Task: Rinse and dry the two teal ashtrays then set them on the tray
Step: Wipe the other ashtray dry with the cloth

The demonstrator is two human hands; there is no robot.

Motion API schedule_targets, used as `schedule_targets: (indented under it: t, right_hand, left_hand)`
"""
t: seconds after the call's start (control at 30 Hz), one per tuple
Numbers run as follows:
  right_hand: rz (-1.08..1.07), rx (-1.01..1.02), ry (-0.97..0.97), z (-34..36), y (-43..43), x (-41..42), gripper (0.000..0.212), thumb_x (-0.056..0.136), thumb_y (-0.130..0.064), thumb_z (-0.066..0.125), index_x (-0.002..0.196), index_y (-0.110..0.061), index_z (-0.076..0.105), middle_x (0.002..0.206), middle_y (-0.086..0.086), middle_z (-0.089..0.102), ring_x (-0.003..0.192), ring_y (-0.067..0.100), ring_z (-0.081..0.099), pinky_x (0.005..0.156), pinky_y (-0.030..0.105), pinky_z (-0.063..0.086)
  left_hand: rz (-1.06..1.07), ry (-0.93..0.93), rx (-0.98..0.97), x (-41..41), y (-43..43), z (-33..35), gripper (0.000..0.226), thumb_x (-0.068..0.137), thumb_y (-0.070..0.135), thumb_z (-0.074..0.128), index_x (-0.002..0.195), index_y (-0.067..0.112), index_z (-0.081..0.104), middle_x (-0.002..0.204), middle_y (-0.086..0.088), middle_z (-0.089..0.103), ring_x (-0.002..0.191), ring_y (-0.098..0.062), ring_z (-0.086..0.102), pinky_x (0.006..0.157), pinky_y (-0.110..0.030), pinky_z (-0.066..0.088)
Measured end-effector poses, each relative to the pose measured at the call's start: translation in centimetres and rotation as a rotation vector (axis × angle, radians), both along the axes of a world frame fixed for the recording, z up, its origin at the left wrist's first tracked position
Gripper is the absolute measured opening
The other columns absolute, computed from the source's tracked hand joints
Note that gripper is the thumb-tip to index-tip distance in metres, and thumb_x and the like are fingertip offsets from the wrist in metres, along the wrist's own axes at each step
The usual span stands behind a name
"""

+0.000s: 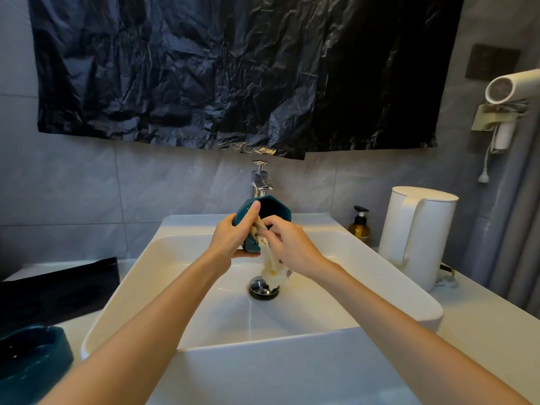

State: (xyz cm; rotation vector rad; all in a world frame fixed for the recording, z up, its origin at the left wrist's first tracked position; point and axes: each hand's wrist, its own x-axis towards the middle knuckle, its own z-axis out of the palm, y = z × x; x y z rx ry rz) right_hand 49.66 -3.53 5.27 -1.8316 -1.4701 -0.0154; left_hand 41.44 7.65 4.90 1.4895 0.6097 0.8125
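My left hand [233, 233] grips a teal ashtray [274, 210] on edge above the white sink [380, 287], its hollow turned toward me. My right hand [287, 244] presses a pale cream cloth [270, 263] against the ashtray's inside; the cloth's loose end hangs down over the drain. The second teal ashtray [32, 358] sits on the counter at the lower left, upright and partly cut off by the frame edge. A black tray [58, 290] lies on the counter left of the sink.
A chrome tap [261, 181] stands just behind the held ashtray, with the drain plug [264, 287] below. Right of the sink stand a brown pump bottle [360, 226] and a white kettle [418, 238]. A wall-mounted hair dryer [508, 89] hangs at the far right. Black plastic sheeting covers the wall above.
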Motion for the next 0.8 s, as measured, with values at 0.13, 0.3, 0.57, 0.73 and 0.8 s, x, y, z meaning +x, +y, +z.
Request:
schedule_targets:
  t: [0.13,0.3,0.57,0.73,0.8]
  right_hand:
    - [0.050,0.116,-0.047,0.4,-1.6,1.2,0.012,0.101,-0.021,0.037,0.105,-0.026,0.046,0.083,0.003,0.061,0.069,0.020,0.058,0.055,0.047,0.054]
    - [-0.083,0.253,0.038,1.7,-3.8,3.0,0.013,0.102,-0.015,0.030,0.098,-0.020,0.041,0.071,-0.001,0.047,0.063,0.012,0.044,0.053,0.028,0.036]
    - [-0.179,-0.006,0.406,1.8,-2.6,4.9,0.022,0.101,-0.031,0.037,0.105,-0.019,0.055,0.110,0.010,0.053,0.107,0.027,0.049,0.088,0.039,0.042]
    - [-0.010,-0.136,0.461,1.5,-3.1,4.3,0.020,0.086,-0.047,0.062,0.092,-0.029,0.060,0.087,-0.007,0.063,0.083,0.007,0.059,0.067,0.016,0.045]
    - [-0.045,-0.142,0.424,0.9,-2.7,4.5,0.026,0.089,-0.044,0.059,0.101,-0.021,0.061,0.087,-0.004,0.064,0.083,0.010,0.059,0.065,0.018,0.045]
  left_hand:
    - [-0.044,0.007,-0.023,-0.1,0.2,-0.1,0.061,0.079,0.062,0.059,0.113,0.011,0.060,0.107,-0.011,0.067,0.097,-0.025,0.065,0.068,-0.038,0.061]
    - [-0.038,0.010,-0.005,-0.2,0.4,0.1,0.063,0.080,0.059,0.059,0.122,0.013,0.054,0.119,-0.009,0.060,0.106,-0.028,0.060,0.070,-0.040,0.061]
    - [-0.133,0.060,0.151,-0.3,-0.3,0.2,0.052,0.085,0.054,0.054,0.122,0.018,0.052,0.117,-0.005,0.058,0.105,-0.024,0.058,0.072,-0.036,0.060]
    - [-0.199,0.095,0.269,-0.8,-0.9,0.3,0.044,0.084,0.055,0.054,0.113,0.021,0.055,0.105,-0.004,0.063,0.095,-0.017,0.064,0.067,-0.028,0.059]
    - [-0.213,0.136,0.318,-0.8,-1.2,0.4,0.042,0.085,0.054,0.054,0.115,0.024,0.054,0.107,-0.001,0.062,0.096,-0.017,0.064,0.069,-0.027,0.059]
